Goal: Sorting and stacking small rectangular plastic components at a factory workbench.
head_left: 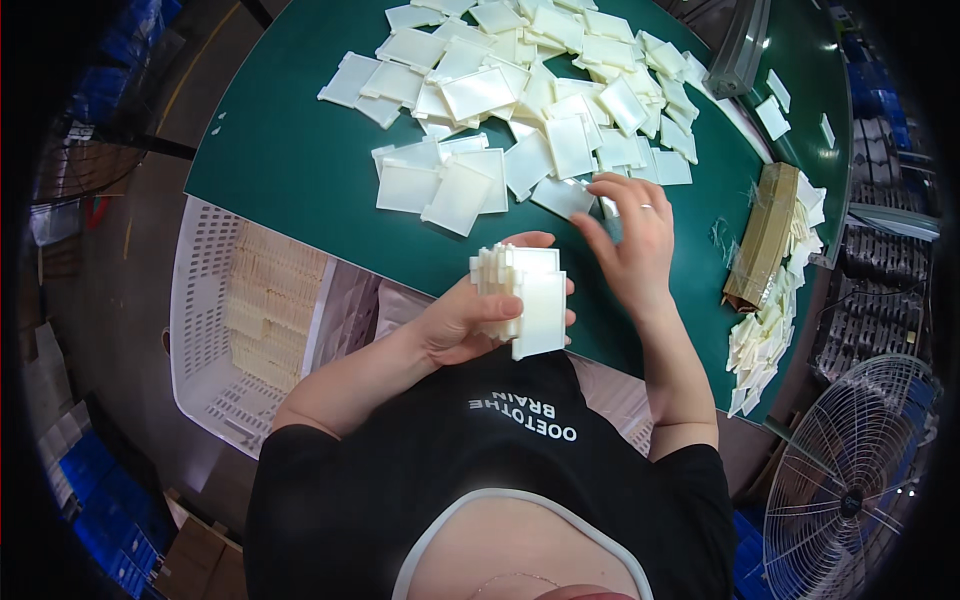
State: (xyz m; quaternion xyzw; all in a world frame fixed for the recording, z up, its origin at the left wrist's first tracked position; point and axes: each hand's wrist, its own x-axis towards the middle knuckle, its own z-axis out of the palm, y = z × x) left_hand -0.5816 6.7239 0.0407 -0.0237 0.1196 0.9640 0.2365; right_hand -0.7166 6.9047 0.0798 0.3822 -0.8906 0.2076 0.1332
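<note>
Left hand: left hand (455,325), low centre of the frame, is closed around a stack of white plastic plates (520,295) held on edge, thumb over the top.
Right hand: right hand (630,240), just right of centre, has its fingers curled loosely, fingertips on a single plate (562,196) at the near edge of the heap; it is not yet gripped.
Heap: loose white plates (530,90) sprawl over the green table (290,150), upper centre.
Handling: plates look thin, light, stiff and smooth, likely slippery; best pinched by opposite edges.
Crate: white perforated crate (200,330) at left holds stacked plates.
Far right: bundled plates (775,300) beside a brown wrapped pack (762,235).
</note>
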